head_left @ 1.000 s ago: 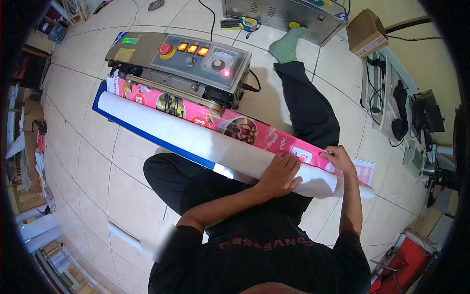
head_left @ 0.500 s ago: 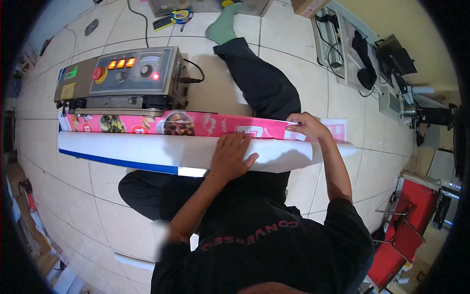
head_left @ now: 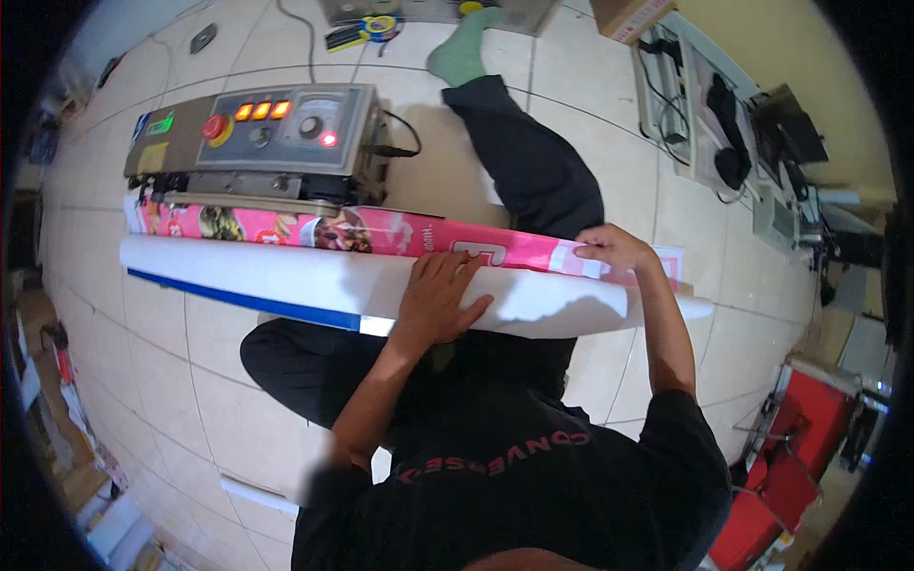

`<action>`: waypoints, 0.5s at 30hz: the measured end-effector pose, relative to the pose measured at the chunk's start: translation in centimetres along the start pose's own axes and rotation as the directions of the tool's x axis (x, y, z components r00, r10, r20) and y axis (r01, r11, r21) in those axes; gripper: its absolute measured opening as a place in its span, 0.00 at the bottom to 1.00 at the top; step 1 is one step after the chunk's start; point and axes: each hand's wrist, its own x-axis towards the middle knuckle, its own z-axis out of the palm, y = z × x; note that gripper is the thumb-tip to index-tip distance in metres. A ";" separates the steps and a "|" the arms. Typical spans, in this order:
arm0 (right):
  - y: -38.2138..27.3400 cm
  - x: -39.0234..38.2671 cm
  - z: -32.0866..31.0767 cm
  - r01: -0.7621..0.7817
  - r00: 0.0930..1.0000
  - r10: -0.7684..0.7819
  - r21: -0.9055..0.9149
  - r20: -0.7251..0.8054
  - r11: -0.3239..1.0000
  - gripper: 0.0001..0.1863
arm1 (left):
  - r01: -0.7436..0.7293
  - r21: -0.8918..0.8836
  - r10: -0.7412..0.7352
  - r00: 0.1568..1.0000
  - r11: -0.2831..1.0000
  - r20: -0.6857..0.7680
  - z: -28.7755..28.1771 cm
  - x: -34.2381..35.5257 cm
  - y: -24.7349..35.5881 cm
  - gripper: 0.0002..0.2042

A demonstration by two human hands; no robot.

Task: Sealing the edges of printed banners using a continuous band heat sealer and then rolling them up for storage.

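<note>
A floor of glossy cream square tiles (head_left: 152, 352) with thin dark joints carries everything. A grey metal box-shaped machine (head_left: 257, 133), with a sloping control panel, stands on it at the left. Farther back lie a round yellow-and-blue tape measure (head_left: 379, 28) and, beside it, a slim black-and-yellow tool (head_left: 345, 37). A dark cable (head_left: 309, 43) runs across the tiles behind the machine, and a small grey oval object (head_left: 203, 38) lies farther left. At lower left lies a long narrow white strip (head_left: 259, 496).
</note>
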 end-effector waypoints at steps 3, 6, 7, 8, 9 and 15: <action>0.5 -0.1 -0.6 -0.070 0.996 0.071 -0.024 0.061 0.997 0.19 | -0.013 -0.087 0.010 0.999 0.996 -0.039 0.1 0.1 -0.3 0.25; 0.0 0.6 -0.9 -0.068 0.995 0.071 -0.039 0.068 0.997 0.19 | 0.041 -0.046 -0.044 0.996 0.998 -0.081 0.1 0.2 -0.1 0.25; -0.2 0.7 -1.0 -0.106 0.991 0.106 -0.004 0.077 0.994 0.18 | 0.080 -0.045 -0.082 0.996 0.996 -0.043 -0.5 0.5 0.5 0.24; -0.5 0.9 -1.2 -0.143 0.986 0.140 0.026 0.091 0.989 0.17 | 0.097 -0.036 -0.098 0.994 0.995 -0.047 -0.4 0.5 0.7 0.24; -0.9 1.1 -1.4 -0.155 0.979 0.149 0.032 0.136 0.987 0.16 | 0.118 0.005 -0.117 0.992 0.993 -0.037 -0.3 0.6 1.0 0.24; -0.7 1.0 -1.1 -0.191 0.977 0.188 0.025 0.101 0.981 0.19 | 0.075 -0.052 -0.069 0.992 0.996 0.111 2.9 2.9 6.1 0.26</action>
